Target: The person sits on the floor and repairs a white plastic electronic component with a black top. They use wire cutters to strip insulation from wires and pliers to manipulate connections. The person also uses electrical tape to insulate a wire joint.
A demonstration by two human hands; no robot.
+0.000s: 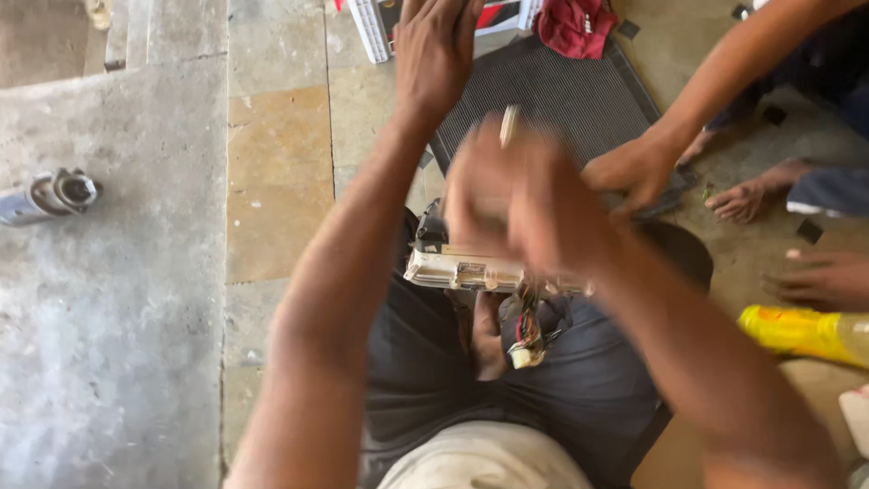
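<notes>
The pale metal electronic module (466, 269) rests across the person's lap, on dark trousers, its long edge toward the knees and a bundle of coloured wires (528, 330) with a small white plug hanging from its underside. It looks rigid and moderately light, with thin sheet edges and exposed connectors, so the safest hold is probably by the 2 short ends of the casing, never by the soft, easily strained wires. The right hand (520, 204) hovers just above it, blurred, fingers closed around a slim pale tool (510, 125) that sticks up from the fist. The left hand (434, 50) is stretched far forward, fingers spread loosely and holding nothing, over the near edge of a dark finned radiator (561, 95) lying flat on the floor. Another person's hand (634, 172) presses on that radiator's right edge. The floor (281, 181) is worn stone slab and rough concrete, with a yellow bottle (801, 330) at the right.
</notes>
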